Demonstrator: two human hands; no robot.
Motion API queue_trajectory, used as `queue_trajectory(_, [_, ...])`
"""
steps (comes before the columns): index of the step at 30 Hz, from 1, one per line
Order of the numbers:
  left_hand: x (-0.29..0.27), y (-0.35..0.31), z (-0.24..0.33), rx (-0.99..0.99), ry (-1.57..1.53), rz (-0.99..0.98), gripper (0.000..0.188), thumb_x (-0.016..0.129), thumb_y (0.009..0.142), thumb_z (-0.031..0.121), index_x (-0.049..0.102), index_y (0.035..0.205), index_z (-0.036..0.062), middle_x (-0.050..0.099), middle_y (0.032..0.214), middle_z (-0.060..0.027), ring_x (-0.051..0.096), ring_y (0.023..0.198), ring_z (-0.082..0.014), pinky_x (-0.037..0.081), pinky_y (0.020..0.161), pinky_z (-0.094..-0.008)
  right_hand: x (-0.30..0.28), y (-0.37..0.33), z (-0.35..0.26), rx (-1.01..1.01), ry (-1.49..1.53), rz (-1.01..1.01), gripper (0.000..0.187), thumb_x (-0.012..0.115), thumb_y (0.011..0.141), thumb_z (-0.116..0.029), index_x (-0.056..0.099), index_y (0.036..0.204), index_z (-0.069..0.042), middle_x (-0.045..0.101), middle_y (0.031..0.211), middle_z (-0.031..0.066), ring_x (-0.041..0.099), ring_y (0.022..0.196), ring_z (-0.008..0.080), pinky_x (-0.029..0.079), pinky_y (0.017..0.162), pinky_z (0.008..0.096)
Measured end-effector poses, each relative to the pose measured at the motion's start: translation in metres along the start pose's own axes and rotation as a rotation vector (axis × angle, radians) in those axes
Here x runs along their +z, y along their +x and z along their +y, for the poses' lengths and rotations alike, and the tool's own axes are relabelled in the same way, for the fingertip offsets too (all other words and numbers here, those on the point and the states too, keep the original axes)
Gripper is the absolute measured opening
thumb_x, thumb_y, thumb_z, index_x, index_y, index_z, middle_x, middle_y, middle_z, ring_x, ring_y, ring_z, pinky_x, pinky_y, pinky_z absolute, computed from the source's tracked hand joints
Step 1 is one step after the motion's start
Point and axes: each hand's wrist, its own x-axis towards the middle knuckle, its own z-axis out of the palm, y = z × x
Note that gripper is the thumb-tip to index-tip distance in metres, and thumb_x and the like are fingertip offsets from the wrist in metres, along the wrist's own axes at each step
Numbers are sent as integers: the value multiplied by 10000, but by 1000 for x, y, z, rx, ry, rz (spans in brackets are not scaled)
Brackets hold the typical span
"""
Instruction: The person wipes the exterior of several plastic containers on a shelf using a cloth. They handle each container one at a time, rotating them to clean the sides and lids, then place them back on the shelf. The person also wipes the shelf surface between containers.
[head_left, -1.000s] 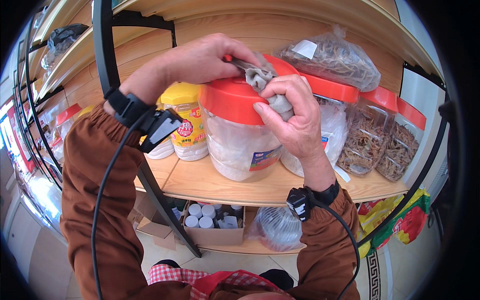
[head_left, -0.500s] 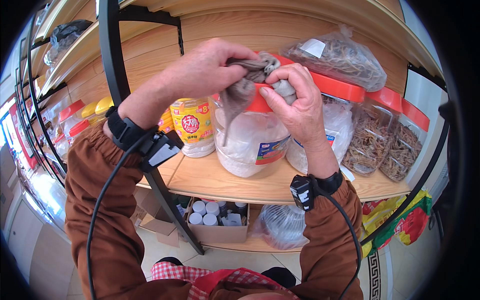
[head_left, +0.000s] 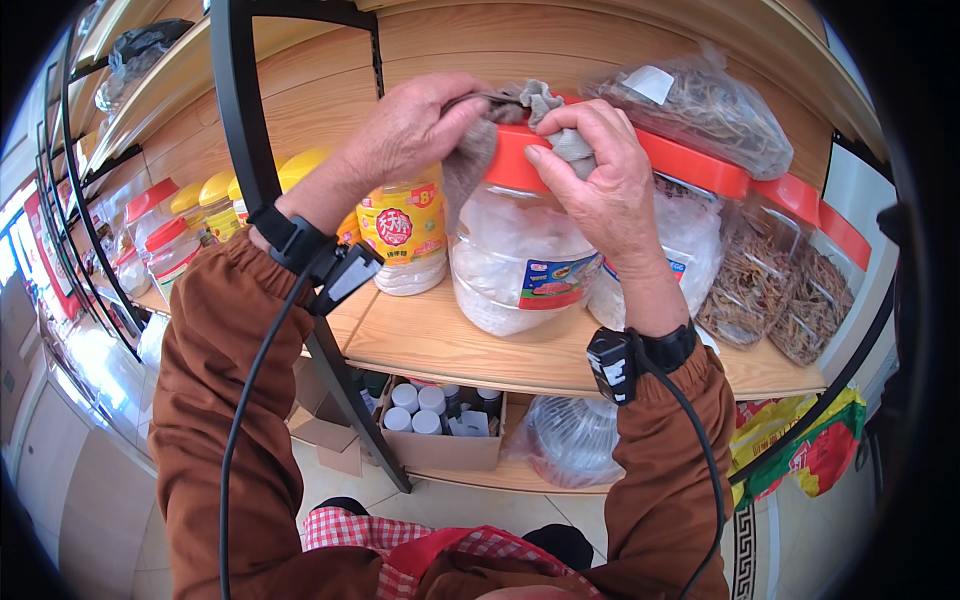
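A bunched grey cloth (head_left: 468, 165) is stretched between my two hands, over the red lid (head_left: 515, 165) of a big clear jar (head_left: 515, 260) filled with something white. My left hand (head_left: 425, 120) grips one side of the cloth, and a fold hangs down beneath its fingers. The other end is pinched between the thumb and fingers of my right hand (head_left: 605, 175), which sits in front of the lid. Left of that jar stands a yellow-labelled jar (head_left: 403, 235). To its right is another red-lidded jar (head_left: 680, 240) with white contents.
A clear bag of dried goods (head_left: 700, 115) lies on the lids at the right, above jars of brown dried pieces (head_left: 755, 265). A black shelf post (head_left: 243, 100) rises beside my left forearm. On the lower shelf are a box of white-capped bottles (head_left: 440, 445) and a plastic-wrapped fan-like item (head_left: 575, 440).
The view has shifted slightly, so the shelf appears a little to the right. My hands still hold the cloth, which now looks drawn more tautly between them.
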Motion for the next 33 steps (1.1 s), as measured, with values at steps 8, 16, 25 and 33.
queue_trajectory(8, [27, 1, 10, 323, -35, 213, 626, 902, 753, 539, 746, 1112, 50, 715, 998, -162, 683, 982, -380, 541, 882, -467, -8, 1, 1, 20, 153, -98, 136, 775, 906, -71, 680, 1000, -47, 668, 1011, 78, 649, 1025, 237, 500, 948, 349])
queue_trajectory(16, [26, -12, 6, 369, -25, 341, 584, 986, 646, 433, 772, 1029, 46, 716, 938, -123, 688, 907, -333, 562, 808, -427, -30, 27, 45, 312, 163, -359, 202, 629, 1089, -223, 684, 1121, -31, 666, 973, 34, 612, 921, 117, 492, 900, 274])
queue_trajectory(25, [26, -20, -2, 279, -15, 381, 538, 976, 661, 409, 778, 1022, 64, 715, 922, -116, 680, 900, -322, 562, 800, -420, -11, 29, 18, 63, -30, -346, 300, 593, 1099, -252, 683, 1173, 24, 709, 1056, 166, 666, 985, 258, 506, 915, 337])
queue_trajectory(33, [43, -10, -9, 307, -33, 490, 546, 954, 653, 472, 798, 1002, 82, 733, 916, -121, 685, 919, -342, 538, 853, -437, -9, 31, 78, 310, 164, -333, 381, 559, 1132, -290, 675, 1310, 27, 714, 1236, 95, 644, 1159, 161, 465, 1041, 279])
